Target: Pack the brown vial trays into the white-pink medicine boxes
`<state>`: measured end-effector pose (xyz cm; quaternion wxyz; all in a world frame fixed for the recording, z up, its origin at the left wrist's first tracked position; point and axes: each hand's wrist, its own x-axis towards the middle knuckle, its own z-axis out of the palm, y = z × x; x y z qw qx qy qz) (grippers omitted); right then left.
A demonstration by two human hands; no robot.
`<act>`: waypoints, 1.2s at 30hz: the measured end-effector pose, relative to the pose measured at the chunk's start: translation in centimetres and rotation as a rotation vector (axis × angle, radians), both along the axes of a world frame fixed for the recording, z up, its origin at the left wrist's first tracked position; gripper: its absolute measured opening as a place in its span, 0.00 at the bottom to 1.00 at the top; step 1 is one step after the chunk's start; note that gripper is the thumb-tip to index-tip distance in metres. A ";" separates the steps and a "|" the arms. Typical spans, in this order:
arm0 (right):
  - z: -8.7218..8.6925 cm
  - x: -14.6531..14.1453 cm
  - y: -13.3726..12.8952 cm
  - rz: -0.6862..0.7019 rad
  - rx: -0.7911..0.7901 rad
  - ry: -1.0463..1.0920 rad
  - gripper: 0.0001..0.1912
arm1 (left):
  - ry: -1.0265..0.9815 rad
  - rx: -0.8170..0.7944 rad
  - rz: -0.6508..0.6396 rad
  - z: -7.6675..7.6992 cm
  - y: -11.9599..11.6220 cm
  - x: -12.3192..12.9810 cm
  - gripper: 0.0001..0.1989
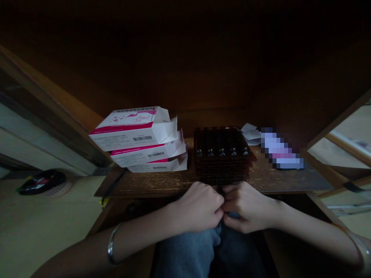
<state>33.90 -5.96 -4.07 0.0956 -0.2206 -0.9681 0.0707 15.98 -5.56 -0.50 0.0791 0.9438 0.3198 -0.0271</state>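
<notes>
My left hand (201, 206) is curled into a loose fist just in front of the shelf's edge, above my knees. Against its knuckles rests my right hand (246, 206), its fingers bent inward as well. Whatever the fingers may hold is hidden. Directly behind both hands stands a stack of dark brown trays (223, 154), with a row of shiny ampoule-like tips along the top one's front. To the left, white and pink cardboard boxes (124, 135) are piled three high, their right-hand end flaps open.
The worn wooden shelf (156, 185) sits inside a dark wooden cabinet. Folded white paper (251, 135) lies behind the trays, beside a pixelated object (281, 150) on the right. A basket with a black liner (43, 183) stands on the floor at left. Below is an open drawer space.
</notes>
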 end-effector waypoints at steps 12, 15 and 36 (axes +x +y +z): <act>-1.2 -0.2 0.4 0.029 0.124 -0.002 0.14 | -0.487 -0.118 -0.027 -1.2 0.6 -3.0 0.17; -1.3 -0.3 0.3 0.031 0.133 0.004 0.14 | -0.527 -0.152 -0.018 -1.2 0.8 -3.3 0.17; -1.7 -0.1 0.3 0.007 0.170 0.033 0.15 | -0.617 -0.330 0.030 -1.8 1.5 -3.6 0.19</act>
